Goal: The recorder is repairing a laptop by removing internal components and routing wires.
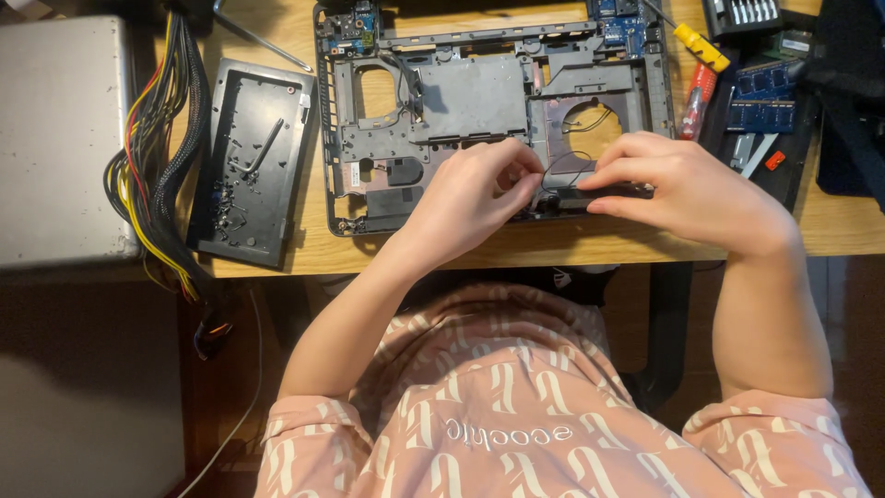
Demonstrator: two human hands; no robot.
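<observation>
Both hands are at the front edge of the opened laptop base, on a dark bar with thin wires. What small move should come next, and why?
Probably ease the dark bar up gently. The right hand pinches it and the left hand holds beside it, while thin wires loop from it into the laptop base, so a hard pull might strain them.

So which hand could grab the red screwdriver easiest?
The right hand, probably. The red screwdriver lies on the desk just beyond its fingers, on the right side of the open laptop shell. The left hand is farther off, near the shell's middle, and would have to cross over.
</observation>
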